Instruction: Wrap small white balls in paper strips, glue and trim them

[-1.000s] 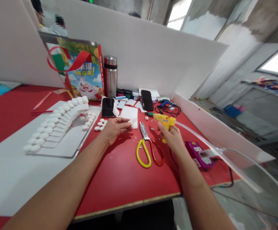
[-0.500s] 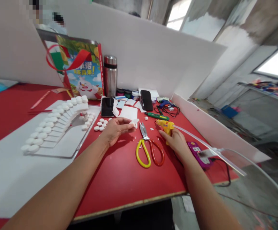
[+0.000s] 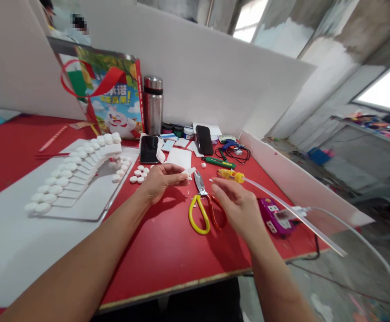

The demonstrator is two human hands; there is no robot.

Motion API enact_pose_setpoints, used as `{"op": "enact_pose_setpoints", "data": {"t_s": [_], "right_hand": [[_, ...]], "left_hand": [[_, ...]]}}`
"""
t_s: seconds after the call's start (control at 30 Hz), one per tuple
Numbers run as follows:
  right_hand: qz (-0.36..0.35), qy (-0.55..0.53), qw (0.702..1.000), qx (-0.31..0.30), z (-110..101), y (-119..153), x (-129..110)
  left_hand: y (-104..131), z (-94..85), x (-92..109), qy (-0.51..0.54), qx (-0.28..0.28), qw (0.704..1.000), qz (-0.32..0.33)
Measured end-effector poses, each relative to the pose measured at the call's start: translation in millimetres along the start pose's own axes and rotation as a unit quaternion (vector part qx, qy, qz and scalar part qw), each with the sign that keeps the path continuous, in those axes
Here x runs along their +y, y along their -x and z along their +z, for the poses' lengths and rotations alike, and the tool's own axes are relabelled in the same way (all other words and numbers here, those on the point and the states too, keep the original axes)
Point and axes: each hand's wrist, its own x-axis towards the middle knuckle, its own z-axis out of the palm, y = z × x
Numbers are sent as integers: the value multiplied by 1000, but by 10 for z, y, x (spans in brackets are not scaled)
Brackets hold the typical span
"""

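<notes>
My left hand (image 3: 159, 182) pinches a small white piece (image 3: 190, 171) between thumb and fingertips, above the red table. My right hand (image 3: 237, 203) is over the red handle of the scissors (image 3: 200, 190), fingers curved, thumb a little apart, with nothing visible in them. A tiny white scrap shows by its fingertips. Just beyond lies a yellow glue gun (image 3: 231, 175) with a long clear glue stick (image 3: 295, 217) out of its back; my right hand partly hides it. To the left, a curved white stair-like model (image 3: 77, 172) is lined with round white discs.
Loose white discs (image 3: 141, 173) lie beside my left hand. Behind are a phone (image 3: 149, 149), a dark phone-like object (image 3: 204, 140), a green cutter (image 3: 219, 162), a steel flask (image 3: 153, 107) and a printed bag (image 3: 116, 100). A purple power strip (image 3: 275, 217) sits right.
My right hand has let go of the glue gun and moved left, over the scissors. My left hand keeps its pinch on the white piece almost in place.
</notes>
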Motion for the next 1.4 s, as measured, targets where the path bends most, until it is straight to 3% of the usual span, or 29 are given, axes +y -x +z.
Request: {"op": "enact_pose_setpoints", "data": {"t_s": [0.13,0.27,0.6,1.17,1.4], "right_hand": [[100,-281,952,-71,350,-377,26],[132,-393,907,-74,560,-467,145],[128,-367,919,-61,629,-434,326],[111,-333,936,-33,633,-454,286],[65,-320,945,-31,653,-470,357]], "left_hand": [[14,17,3,-23,-2,1000,3],[13,19,-12,-25,4,1000,0],[-10,-1,-85,-45,1,999,-17],[-7,21,-92,-48,4,999,-17],[-14,23,-81,-28,0,999,-27]]}}
